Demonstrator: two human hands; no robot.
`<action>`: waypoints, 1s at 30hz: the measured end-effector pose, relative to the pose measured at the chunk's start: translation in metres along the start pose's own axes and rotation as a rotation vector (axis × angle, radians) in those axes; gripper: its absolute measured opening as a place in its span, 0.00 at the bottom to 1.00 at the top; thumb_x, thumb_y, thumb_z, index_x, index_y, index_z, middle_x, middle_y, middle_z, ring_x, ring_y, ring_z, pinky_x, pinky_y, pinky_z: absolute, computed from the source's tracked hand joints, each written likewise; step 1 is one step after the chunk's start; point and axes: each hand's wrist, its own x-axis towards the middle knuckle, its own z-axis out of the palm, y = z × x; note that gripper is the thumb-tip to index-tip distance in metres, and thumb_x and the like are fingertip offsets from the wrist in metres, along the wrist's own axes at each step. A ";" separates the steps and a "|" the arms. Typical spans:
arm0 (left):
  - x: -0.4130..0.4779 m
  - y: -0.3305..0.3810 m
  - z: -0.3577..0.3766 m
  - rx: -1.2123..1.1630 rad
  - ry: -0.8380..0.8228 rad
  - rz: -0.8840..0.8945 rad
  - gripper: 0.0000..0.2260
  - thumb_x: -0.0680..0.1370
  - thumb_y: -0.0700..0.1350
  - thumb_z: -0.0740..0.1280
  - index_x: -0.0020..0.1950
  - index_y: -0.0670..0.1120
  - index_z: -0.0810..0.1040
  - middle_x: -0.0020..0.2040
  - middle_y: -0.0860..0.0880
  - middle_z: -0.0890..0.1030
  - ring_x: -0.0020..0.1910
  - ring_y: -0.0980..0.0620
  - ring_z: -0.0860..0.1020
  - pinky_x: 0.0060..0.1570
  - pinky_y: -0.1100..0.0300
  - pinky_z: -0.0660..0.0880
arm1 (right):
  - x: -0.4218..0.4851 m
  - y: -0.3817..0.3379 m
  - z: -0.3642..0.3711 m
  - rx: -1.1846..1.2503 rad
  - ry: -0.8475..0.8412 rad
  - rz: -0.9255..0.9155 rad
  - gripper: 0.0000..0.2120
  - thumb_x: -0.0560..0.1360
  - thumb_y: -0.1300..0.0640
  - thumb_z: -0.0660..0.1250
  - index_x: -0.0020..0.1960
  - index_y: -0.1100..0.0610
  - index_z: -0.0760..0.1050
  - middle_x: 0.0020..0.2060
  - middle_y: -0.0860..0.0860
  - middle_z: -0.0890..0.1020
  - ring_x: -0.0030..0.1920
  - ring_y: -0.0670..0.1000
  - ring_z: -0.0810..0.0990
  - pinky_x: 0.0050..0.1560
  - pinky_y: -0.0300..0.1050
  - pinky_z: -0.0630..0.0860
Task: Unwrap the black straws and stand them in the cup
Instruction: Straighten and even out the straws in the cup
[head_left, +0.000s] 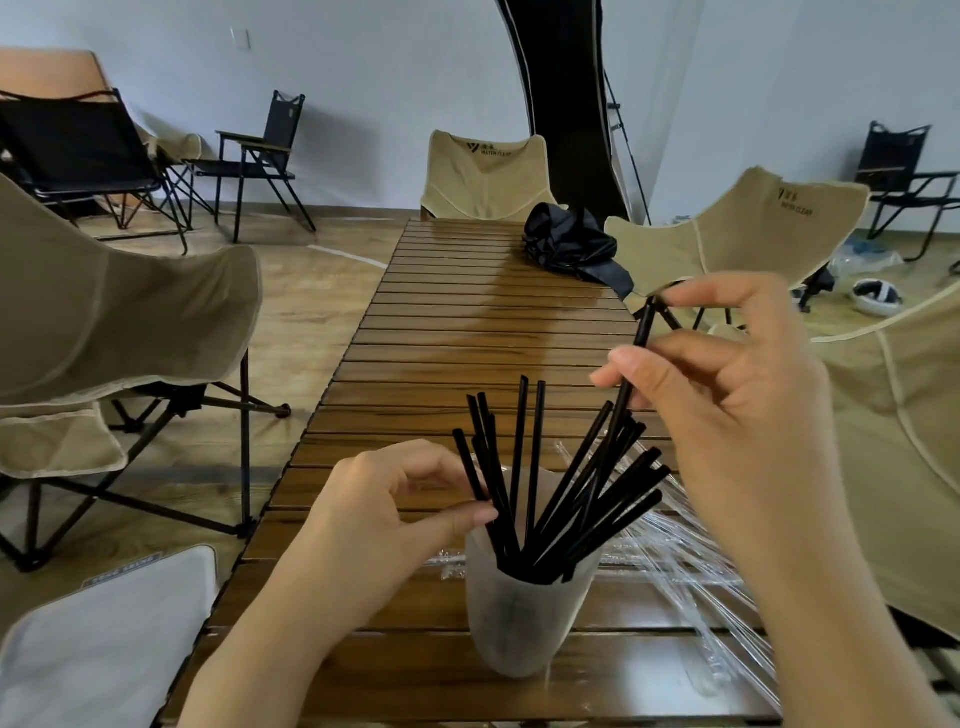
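Nearest me, a tall cup (514, 623) of frosted, translucent plastic stands on the desk (467, 322), narrowing toward its base; a fan of thin, matte black straws (532, 467) leans out of its mouth to both sides; my left grip (395, 519) is curled beside the rim, thumb and forefinger pinching the leftmost straw (470, 465); my right grip (743, 395) is raised above and to the right of the cup, thumb and fingers pinching one long straw (638, 348) along its upper part, its lower end running down among the others; beside and behind the cup lie clear wrappers (691, 571), glossy, crinkled and tube-shaped; the desk itself is narrow varnished wooden slats; near its far end sits a crumpled black fabric bag (571, 244); beige canvas folding chairs (483, 176) stand around it.
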 end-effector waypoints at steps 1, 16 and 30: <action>0.000 0.000 0.000 -0.004 0.001 -0.001 0.10 0.67 0.54 0.70 0.46 0.55 0.83 0.47 0.60 0.83 0.51 0.62 0.80 0.56 0.56 0.77 | 0.000 0.001 0.000 0.042 0.031 -0.001 0.13 0.74 0.57 0.68 0.50 0.47 0.65 0.37 0.46 0.85 0.32 0.47 0.80 0.37 0.33 0.75; 0.000 -0.003 0.000 0.008 0.009 -0.015 0.11 0.66 0.55 0.70 0.47 0.57 0.82 0.47 0.62 0.83 0.49 0.65 0.80 0.52 0.61 0.78 | 0.000 0.025 -0.007 0.074 0.372 0.048 0.23 0.75 0.71 0.59 0.52 0.44 0.78 0.47 0.42 0.84 0.33 0.44 0.78 0.36 0.31 0.75; 0.001 -0.003 0.000 0.077 0.017 -0.009 0.11 0.65 0.60 0.66 0.45 0.61 0.81 0.47 0.68 0.81 0.50 0.69 0.78 0.48 0.71 0.74 | -0.006 0.066 -0.011 -0.258 0.334 0.395 0.17 0.72 0.65 0.70 0.55 0.48 0.80 0.41 0.40 0.81 0.39 0.39 0.77 0.40 0.35 0.69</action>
